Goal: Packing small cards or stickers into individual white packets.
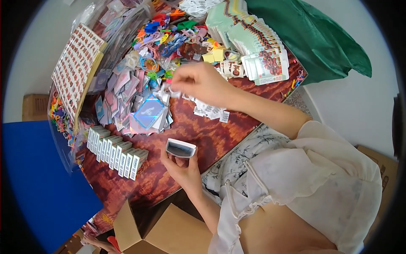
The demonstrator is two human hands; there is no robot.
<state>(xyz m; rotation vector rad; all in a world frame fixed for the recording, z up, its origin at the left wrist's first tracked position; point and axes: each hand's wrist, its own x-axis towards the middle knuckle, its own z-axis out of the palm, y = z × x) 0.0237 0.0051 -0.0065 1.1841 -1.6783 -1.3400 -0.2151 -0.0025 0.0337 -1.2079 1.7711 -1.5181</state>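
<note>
My left hand [186, 171] grips a small open carton [181, 155] from below, its open end facing up and its inside dark. Over the middle of the table, my right hand [202, 82] is closed in a pinch. A small white packet [172, 92], blurred, shows at its fingertips. Close to that hand lie loose small white packets [209, 111] and a heap of cards [124, 91]. On top of the heap rests a blue-edged shiny card [149, 111]. Left of my left hand, a row of small closed cartons [116, 153] stands on the table.
Colourful small trinkets [165, 40] pile up at the back. Green printed card sheets [253, 36] lie fanned near a green bag [315, 38]. A sticker stack [78, 67] leans at left. An open cardboard box [177, 228] sits below the table's edge; another person's hand [95, 240] shows lower left.
</note>
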